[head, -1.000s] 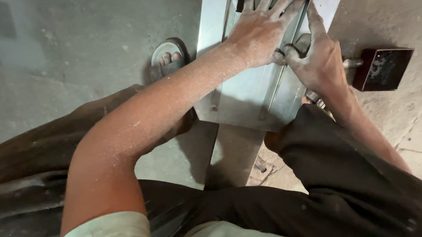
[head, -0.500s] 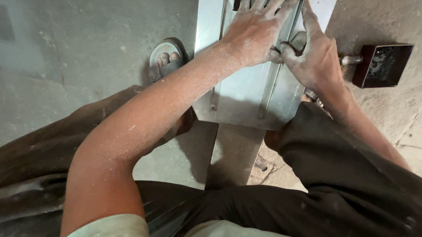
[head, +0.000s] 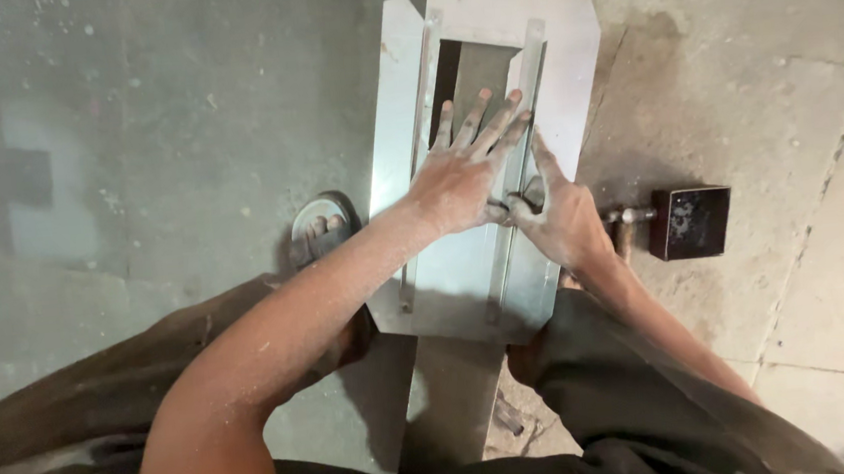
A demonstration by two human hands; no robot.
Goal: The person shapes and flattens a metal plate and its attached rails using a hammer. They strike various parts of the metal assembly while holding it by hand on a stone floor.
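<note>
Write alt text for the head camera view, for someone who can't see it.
A squatting person presses the left hand and right hand on a folded metal sheet lying on a dusty concrete floor. A small dark square box sits to the right.

This is a sheet-metal workshop. A cut and folded metal sheet point(head: 569, 65) lies on the dusty concrete floor point(head: 183, 135). A hammer point(head: 626, 221) and a small dark metal box point(head: 690, 221) sit beside it.
</note>
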